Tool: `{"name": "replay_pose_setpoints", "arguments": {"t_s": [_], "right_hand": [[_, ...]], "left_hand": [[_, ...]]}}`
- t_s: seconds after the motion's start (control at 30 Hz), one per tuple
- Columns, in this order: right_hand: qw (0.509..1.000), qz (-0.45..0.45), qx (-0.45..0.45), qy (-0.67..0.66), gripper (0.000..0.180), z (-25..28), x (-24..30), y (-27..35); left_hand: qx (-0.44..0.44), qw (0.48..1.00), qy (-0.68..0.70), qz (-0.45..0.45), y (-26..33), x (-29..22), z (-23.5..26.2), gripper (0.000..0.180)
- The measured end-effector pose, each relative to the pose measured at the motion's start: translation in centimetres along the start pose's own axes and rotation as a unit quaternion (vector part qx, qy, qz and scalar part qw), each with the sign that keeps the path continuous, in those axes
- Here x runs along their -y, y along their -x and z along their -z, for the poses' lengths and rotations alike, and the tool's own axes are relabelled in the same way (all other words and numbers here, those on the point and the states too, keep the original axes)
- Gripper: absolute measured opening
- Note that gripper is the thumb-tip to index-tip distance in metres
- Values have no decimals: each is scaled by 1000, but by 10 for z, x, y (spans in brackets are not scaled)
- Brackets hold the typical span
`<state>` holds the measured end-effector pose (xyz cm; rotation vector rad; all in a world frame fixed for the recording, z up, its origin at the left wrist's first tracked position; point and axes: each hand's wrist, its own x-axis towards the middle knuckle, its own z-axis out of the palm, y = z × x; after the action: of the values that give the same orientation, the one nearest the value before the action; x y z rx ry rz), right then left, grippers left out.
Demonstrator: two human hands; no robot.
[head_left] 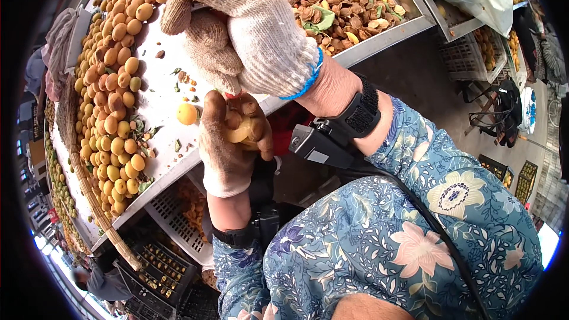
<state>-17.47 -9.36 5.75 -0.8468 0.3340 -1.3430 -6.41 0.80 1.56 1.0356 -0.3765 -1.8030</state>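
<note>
Fruit (240, 132), small and yellow, sits clamped in the curled left hand (228, 142) just off the metal table (166, 92) edge, directly beneath the right hand (249, 29), whose gloved fingers are closed, contents hidden, and touch it from above.

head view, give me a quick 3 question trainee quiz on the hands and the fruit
1. True or false: both hands wear knitted work gloves.
2. Which hand grips the yellow fruit below the table edge?
A. left hand
B. right hand
C. neither
3. Fill in: the heap of brown pits and peels lies to the ___ of the right hand in the picture.

Key
1. True: the left glove is stained brown, the right one is paler.
2. A; the right hand is closed just above it, and what its grip holds cannot be told.
3. right; the whole yellow fruits lie on the metal table at left.
</note>
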Motion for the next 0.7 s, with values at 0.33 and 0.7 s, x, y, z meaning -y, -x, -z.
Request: {"name": "replay_pose_setpoints", "arguments": {"t_s": [0.33, 0.7], "right_hand": [[995, -43, 93, 5, 33, -4, 6, 7], [992, -53, -36, 109, 22, 9, 18, -2]], "left_hand": [[180, 955, 198, 126, -10, 11, 18, 54], [-230, 954, -161, -105, -1, -21, -5, 77]]}}
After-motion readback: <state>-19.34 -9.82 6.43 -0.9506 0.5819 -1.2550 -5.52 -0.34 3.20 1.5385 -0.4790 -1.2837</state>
